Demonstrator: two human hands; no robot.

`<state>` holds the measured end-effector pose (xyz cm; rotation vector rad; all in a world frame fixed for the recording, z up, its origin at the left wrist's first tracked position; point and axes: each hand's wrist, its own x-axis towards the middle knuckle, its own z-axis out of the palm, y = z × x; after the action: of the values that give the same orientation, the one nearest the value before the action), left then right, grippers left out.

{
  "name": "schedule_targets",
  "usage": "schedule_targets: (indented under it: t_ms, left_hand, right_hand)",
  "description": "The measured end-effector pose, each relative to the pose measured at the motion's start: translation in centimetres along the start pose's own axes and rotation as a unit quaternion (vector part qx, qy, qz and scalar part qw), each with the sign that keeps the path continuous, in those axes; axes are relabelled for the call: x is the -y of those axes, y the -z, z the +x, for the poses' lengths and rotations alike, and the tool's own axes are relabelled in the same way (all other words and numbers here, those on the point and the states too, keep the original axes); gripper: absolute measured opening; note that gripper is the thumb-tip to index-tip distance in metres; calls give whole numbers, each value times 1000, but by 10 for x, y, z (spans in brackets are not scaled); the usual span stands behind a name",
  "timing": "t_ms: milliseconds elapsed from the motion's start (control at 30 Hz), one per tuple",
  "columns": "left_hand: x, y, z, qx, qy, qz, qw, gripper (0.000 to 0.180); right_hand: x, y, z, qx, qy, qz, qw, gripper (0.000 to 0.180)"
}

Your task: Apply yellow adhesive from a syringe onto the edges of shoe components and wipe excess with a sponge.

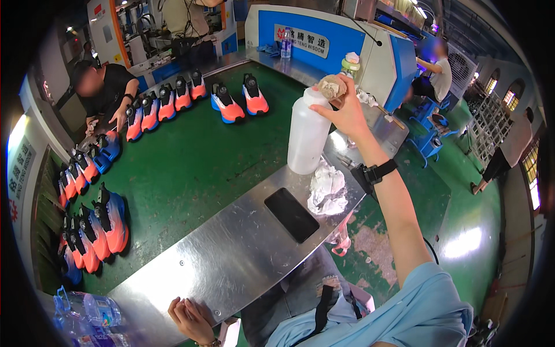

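My right hand [346, 110] pinches a crumpled beige wad of cloth or paper [332, 88] at the mouth of a tall white plastic bottle [306, 136]. The thumb lies against the bottle's shoulder. The bottle stands upright at the metal edge of the green table. Beside its base lies a crumpled white cloth or paper [328, 188], and nearer to me a black phone [292, 214] rests on the metal strip [214, 254]. My left hand [192, 321] rests on the near edge of that strip, fingers loosely bent and holding nothing visible.
Orange, white and blue shoes [114, 222] line the left and far sides of the green table [202, 156]; two [254, 95] stand apart. A person [104, 92] works at the far left. Clear plastic bottles [98, 312] stand at the near left corner. A brush [393, 118] lies at right.
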<state>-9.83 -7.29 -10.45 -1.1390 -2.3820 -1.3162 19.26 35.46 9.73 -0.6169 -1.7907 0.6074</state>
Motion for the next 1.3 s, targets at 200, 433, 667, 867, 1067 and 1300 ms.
schedule_targets:
  t_ms: [200, 433, 667, 867, 1067, 1300]
  left_hand:
    - [1, -1, -1, 5, 31, -5, 999, 19]
    - [3, -3, -1, 8, 24, -7, 1000, 20]
    - [9, -7, -2, -6, 5, 8, 1000, 21]
    - [8, -8, -2, -1, 10, 11, 1000, 20]
    - [2, -7, -1, 6, 56, 5, 998, 18]
    - [3, -7, 0, 8, 36, 14, 999, 19]
  right_hand:
    - [4, 1, 1, 7, 6, -18, 1000, 75]
    - [3, 2, 1, -4, 5, -15, 1000, 74]
    - [-4, -1, 0, -11, 30, 6, 999, 70]
    - [-6, -1, 0, 15, 62, -56, 996, 67]
    - [-4, 3, -1, 42, 66, -137, 987, 63]
    - [-4, 2, 0, 30, 61, -96, 993, 62]
